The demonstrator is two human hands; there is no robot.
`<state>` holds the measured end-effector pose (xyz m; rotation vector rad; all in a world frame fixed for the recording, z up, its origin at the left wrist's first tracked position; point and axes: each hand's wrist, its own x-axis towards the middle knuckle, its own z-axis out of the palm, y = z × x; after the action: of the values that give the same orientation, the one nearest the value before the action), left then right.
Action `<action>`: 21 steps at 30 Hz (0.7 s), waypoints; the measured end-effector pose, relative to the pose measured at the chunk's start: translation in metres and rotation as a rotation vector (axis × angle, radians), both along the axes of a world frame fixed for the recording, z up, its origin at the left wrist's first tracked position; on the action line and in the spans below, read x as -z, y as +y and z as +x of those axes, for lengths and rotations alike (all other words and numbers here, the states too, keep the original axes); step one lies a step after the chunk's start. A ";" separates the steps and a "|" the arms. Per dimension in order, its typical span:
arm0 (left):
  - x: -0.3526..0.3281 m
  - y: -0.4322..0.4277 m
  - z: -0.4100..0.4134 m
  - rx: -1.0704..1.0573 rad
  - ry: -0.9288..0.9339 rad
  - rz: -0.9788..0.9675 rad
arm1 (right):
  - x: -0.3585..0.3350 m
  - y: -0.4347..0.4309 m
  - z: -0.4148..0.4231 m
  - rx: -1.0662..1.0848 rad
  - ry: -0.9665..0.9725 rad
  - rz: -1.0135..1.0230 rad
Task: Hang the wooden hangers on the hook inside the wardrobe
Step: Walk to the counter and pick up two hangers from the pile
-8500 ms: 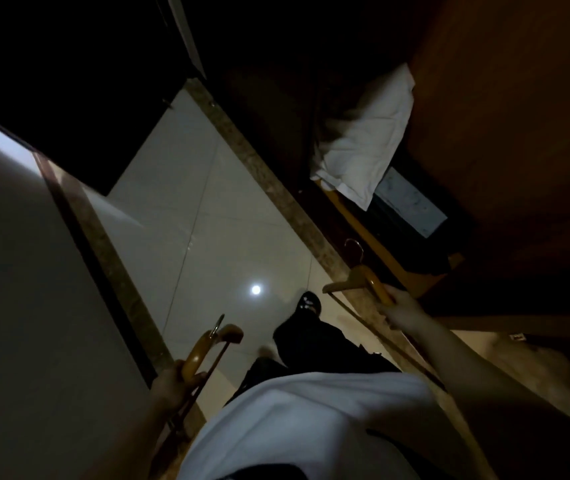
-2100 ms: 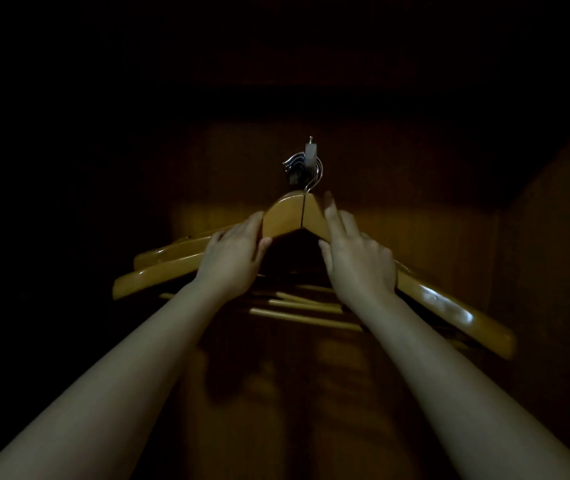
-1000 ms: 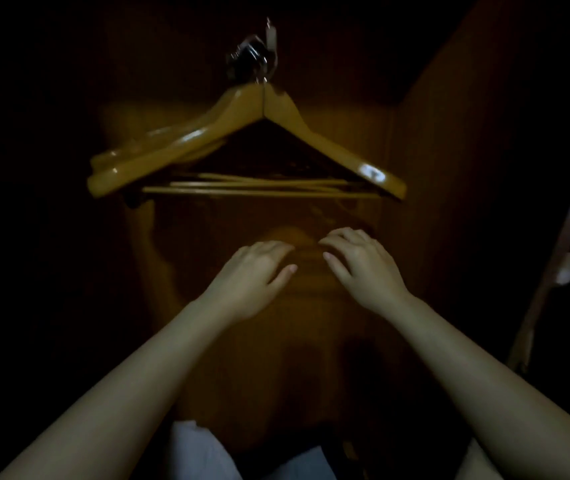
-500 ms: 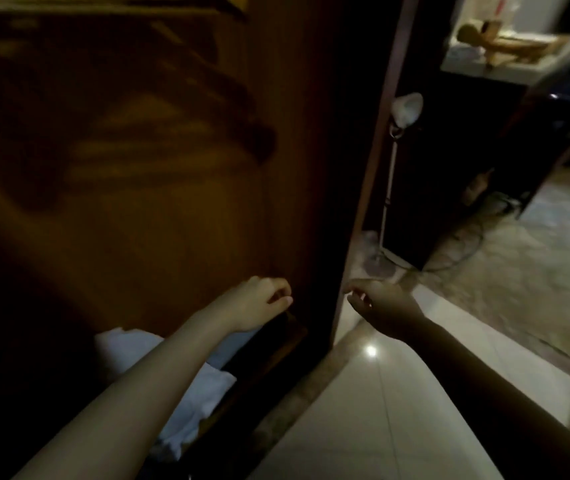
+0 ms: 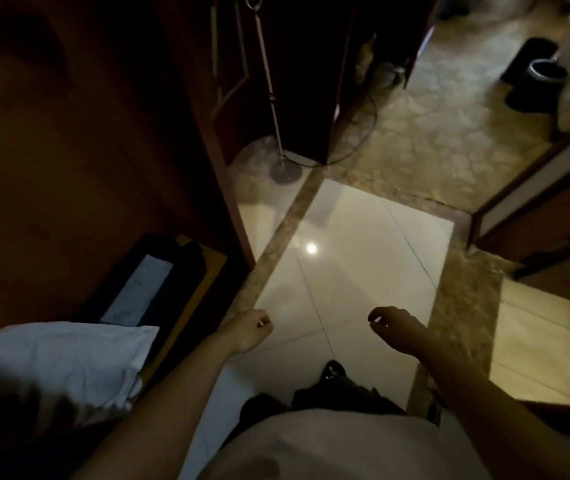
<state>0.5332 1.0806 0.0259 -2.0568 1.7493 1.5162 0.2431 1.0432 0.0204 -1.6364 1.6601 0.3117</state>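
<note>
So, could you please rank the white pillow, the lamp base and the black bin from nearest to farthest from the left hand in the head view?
1. White pillow, just left of the left hand.
2. Lamp base, ahead on the floor.
3. Black bin, far right.

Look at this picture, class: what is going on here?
A person stands beside an open wardrobe, looking down at the tiled floor. The left hand and right hand hang in front, fingers loosely curled, holding nothing. No wooden hanger is in view; a white pillow lies in the wardrobe's bottom.
</note>
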 end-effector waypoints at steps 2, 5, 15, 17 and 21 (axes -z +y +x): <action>0.015 -0.006 -0.024 0.023 -0.009 0.062 | 0.014 0.006 -0.037 0.096 0.010 0.064; 0.033 -0.019 -0.051 0.037 -0.014 0.099 | 0.033 0.019 -0.085 0.252 0.005 0.137; 0.069 -0.045 -0.076 0.046 -0.107 0.160 | 0.057 0.052 -0.145 0.540 -0.004 0.274; 0.072 -0.053 -0.073 0.059 -0.130 0.208 | 0.057 0.045 -0.145 0.556 -0.003 0.277; 0.082 -0.082 -0.069 0.037 -0.136 0.263 | 0.059 0.012 -0.142 0.576 -0.038 0.305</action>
<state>0.4644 0.9991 -0.0560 -1.9357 1.4461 1.4680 0.1007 1.0550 -0.0388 -0.8885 1.8646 0.2228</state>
